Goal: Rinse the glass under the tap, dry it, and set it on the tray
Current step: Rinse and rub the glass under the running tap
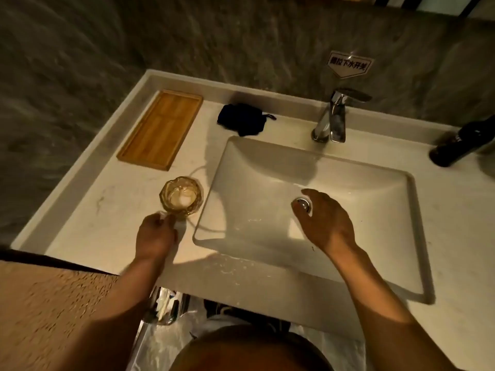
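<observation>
The glass [181, 200] stands upright on the tabletop [80, 231], mouth up, just left of the sink [334, 263] and a little nearer me than the wooden tray [134, 153]. My left hand [155, 235] is right at its near side — fingertips touching the base, curled toward it, though I cannot tell whether they have actually closed on it. The glass lies straight ahead of that hand, slightly to the right.

My right hand [325, 218] hangs over the basin by the drain [302, 205], fingers loose, holding nothing. It is well apart from the glass, so the left is plainly the nearer one for the pick-up.

The tap [333, 116] stands at the back of the sink, up and to the right of the glass — I judge the carry will run rightward and away from me, over the basin's left edge. No water visibly runs from the tap. A dark cloth [242, 119] lies between tray and tap, handy for drying. Rinsing looks not yet begun.
</observation>
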